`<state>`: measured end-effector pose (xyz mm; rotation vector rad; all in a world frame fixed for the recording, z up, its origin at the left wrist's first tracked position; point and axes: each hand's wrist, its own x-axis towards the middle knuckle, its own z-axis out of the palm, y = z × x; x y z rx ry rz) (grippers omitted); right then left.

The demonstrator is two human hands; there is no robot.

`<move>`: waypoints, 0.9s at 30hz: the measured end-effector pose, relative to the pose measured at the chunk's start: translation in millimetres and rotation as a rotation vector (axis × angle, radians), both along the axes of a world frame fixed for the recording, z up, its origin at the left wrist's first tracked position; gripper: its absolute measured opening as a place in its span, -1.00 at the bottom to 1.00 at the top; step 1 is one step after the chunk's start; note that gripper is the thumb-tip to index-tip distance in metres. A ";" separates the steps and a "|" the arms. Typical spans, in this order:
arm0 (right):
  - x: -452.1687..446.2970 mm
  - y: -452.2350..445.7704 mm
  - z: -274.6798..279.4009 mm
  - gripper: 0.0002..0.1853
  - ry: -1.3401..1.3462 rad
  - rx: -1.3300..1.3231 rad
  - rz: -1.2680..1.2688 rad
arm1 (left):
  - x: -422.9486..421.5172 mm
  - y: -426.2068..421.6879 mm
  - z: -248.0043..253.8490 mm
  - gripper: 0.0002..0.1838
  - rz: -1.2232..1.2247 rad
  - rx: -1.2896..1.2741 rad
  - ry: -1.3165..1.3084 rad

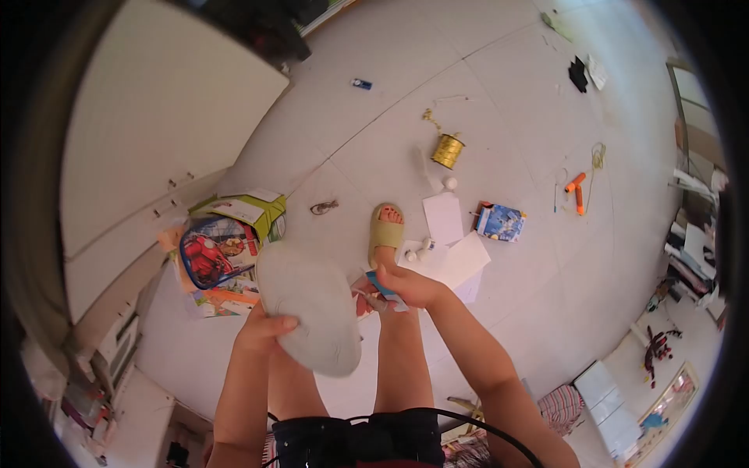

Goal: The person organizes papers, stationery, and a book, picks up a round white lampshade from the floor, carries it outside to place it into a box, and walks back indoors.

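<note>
1. While the floor [562,296] spreads beyond view, a white cabinet [156,117] hides part of its left edge.
2. A white oval piece [308,308], above the floor, covers part of the left leg [292,390]; the left hand [265,329] grips its near left edge, thumb on top, fingers hidden beneath.
3. The right hand [406,288] curls around a blue-and-white item [381,282], too covered to identify.

We see a bright, slightly hazy floor [507,101] with soft, faint shadows; we cannot place the light's source. The gold spool [448,151] glints at upper centre, while the white oval [308,308] shows only faint shading. The wide lens bows the cabinet [156,117] at left, black rounds off the corners, and clutter [86,409] at lower left looks soft.
</note>
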<state>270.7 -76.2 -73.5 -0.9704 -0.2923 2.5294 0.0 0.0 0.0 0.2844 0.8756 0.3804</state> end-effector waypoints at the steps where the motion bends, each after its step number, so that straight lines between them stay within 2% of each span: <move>1: 1.5 -0.2 10.9 -0.51 -0.044 -0.010 -0.118 | 3.0 2.5 -7.4 -0.20 -0.006 -0.044 0.068; 3: -17.8 -0.5 7.7 -0.57 -0.095 -0.012 -0.273 | -2.8 17.4 -28.5 -0.22 -0.049 -0.076 0.129; 4: -7.9 -1.7 43.4 -0.61 -0.003 -0.103 -0.340 | 36.8 18.4 53.4 -0.31 -0.088 -0.061 0.398; 5: -1.9 -7.2 124.4 -0.64 0.086 -0.208 -0.391 | 81.2 15.4 171.1 -0.41 -0.136 -0.053 0.667; 6: 50.9 -9.3 121.9 -0.66 -0.396 -0.061 -0.434 | 124.0 19.1 110.1 -0.48 -0.167 0.029 0.316; 7: 97.4 -7.7 140.8 -0.66 -0.577 -0.009 -0.464 | 171.7 22.3 90.4 -0.48 -0.180 0.062 0.129; 9: 95.8 -0.5 156.0 -0.66 -0.476 -0.058 -0.686 | 194.8 28.6 133.4 -0.49 -0.107 -0.050 0.300; 10: 106.5 6.0 172.1 -0.64 -0.515 -0.201 -0.746 | 209.8 28.5 141.1 -0.50 -0.055 -0.048 0.257; 11: 120.6 6.6 185.8 -0.64 -0.498 -0.176 -0.759 | 224.8 27.5 146.4 -0.50 -0.056 -0.017 0.262; 13: 149.7 4.6 203.0 -0.59 -0.197 -0.169 -0.958 | 252.8 30.8 153.6 -0.52 0.083 -0.087 0.349; 14: 155.6 7.8 208.6 -0.59 -0.181 -0.151 -0.970 | 263.0 36.4 159.6 -0.52 0.076 -0.063 0.353; 16: 165.5 15.9 214.7 -0.50 -0.567 0.062 -0.767 | 279.4 47.3 167.6 -0.50 0.045 -0.043 0.320; 19: 180.0 35.4 232.5 -0.53 -0.668 0.042 -0.667 | 292.7 62.9 173.2 -0.52 -0.041 0.083 0.346; 23: 200.9 73.7 251.1 -0.55 -0.544 -0.030 -0.695 | 301.7 99.5 173.6 -0.51 -0.111 0.168 0.362; 25: 205.5 99.7 258.8 -0.60 -0.485 -0.096 -0.808 | 310.3 129.8 182.9 -0.49 -0.099 0.064 0.280; 27: 215.3 130.2 267.5 -0.56 -0.498 -0.065 -0.805 | 322.0 160.3 186.9 -0.47 -0.008 0.014 0.200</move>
